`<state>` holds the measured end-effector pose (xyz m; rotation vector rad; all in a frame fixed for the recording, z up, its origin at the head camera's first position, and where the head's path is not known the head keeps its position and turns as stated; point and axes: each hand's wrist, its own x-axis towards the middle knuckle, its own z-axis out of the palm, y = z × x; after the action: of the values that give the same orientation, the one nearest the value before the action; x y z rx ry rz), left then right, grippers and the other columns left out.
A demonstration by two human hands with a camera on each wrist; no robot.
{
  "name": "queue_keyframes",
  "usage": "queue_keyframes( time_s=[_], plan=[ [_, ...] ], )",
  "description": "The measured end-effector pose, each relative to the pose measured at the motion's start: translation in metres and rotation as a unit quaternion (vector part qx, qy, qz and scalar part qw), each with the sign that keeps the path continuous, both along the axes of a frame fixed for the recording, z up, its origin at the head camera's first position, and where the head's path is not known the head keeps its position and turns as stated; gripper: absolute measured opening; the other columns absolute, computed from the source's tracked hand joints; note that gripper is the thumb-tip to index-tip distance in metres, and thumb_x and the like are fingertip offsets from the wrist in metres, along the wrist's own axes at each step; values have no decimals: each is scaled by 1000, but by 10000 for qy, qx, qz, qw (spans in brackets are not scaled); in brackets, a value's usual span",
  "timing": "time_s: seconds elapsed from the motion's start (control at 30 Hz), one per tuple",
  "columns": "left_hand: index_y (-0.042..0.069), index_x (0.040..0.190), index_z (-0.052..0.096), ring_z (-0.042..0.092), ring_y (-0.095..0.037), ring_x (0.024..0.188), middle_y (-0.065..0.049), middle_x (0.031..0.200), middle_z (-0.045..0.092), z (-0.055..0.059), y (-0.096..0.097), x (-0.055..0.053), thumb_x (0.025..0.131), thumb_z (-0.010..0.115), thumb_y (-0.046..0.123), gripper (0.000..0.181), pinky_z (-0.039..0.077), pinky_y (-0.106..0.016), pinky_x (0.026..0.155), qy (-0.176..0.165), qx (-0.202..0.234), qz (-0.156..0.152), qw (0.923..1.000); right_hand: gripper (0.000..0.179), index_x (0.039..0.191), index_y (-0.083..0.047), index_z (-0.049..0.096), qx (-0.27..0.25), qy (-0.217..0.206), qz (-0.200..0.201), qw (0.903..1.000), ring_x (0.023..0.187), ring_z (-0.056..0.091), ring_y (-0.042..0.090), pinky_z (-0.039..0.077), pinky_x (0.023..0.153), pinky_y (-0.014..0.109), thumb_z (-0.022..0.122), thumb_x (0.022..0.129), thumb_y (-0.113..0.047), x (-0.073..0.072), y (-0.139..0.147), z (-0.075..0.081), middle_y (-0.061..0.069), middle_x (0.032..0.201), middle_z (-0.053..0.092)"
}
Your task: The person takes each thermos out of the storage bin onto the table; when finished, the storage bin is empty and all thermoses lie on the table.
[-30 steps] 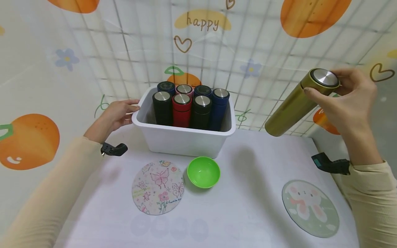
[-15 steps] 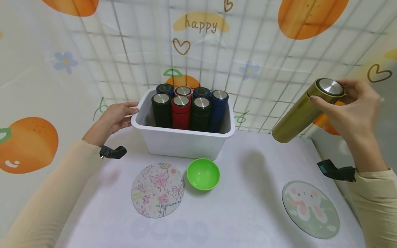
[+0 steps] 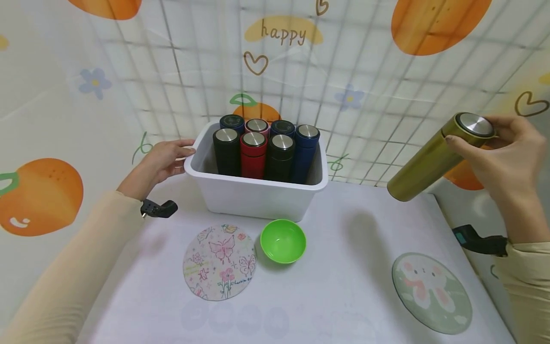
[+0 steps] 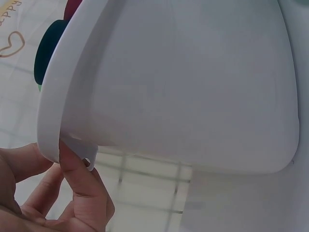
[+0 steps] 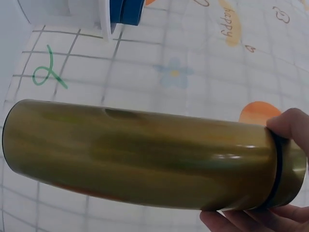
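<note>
Backdrop: pale translucent sheet (image 3: pixel 124 102) — printed oranges (image 3: pixel 43 196), hearts (image 3: pixel 256 63), "happy" lettering (image 3: pixel 283 34) — dark wire grid (image 3: pixel 174 48) showing through. White tabletop (image 3: pixel 335 296) below; soft shadow (image 3: pixel 369 248) at right.

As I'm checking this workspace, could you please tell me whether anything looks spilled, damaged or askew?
Nothing looks spilled or damaged. Only the gold cylindrical metallic flask is clearly tilted, and the right hand holding it explains that; seven other cylindrical flasks stand in the white rectangular tub.
</note>
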<state>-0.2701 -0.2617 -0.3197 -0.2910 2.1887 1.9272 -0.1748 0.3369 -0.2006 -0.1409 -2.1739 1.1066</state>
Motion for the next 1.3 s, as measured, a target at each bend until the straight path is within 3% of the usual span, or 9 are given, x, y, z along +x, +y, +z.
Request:
queue_keyframes(
  time_s=[0.7,1.0,1.17,1.3],
  plan=[
    [13,149,48,62,-17,96,-3,128,54,-1,-3,0,101,62,19,51,54,-25,77,-14,82,30,10000,43,111,-34,55,131,-570,-553,9968,78,50,-7,40,74,8,83,80,-23,-13,32,-22,-22,96,53],
    [13,149,48,62,-17,96,-4,130,53,2,3,-1,101,62,19,50,55,-24,75,15,111,16,9999,52,128,-30,53,177,-923,-1048,9900,86,42,-13,39,84,12,79,83,-34,-22,56,-39,-27,102,42],
    [13,149,47,62,-16,93,-2,126,55,1,1,1,101,62,19,51,55,-24,76,-34,119,16,9999,44,110,-38,50,82,-756,-1119,9908,80,46,-12,40,73,8,82,80,-35,-28,65,-47,-23,97,46],
    [12,149,47,62,-15,92,-1,125,55,0,0,1,101,62,20,51,54,-24,77,-26,70,5,10000,42,105,-40,48,6,-817,-1161,9899,80,44,-10,39,74,11,82,79,-37,-34,69,-53,-22,96,46]
  ],
)
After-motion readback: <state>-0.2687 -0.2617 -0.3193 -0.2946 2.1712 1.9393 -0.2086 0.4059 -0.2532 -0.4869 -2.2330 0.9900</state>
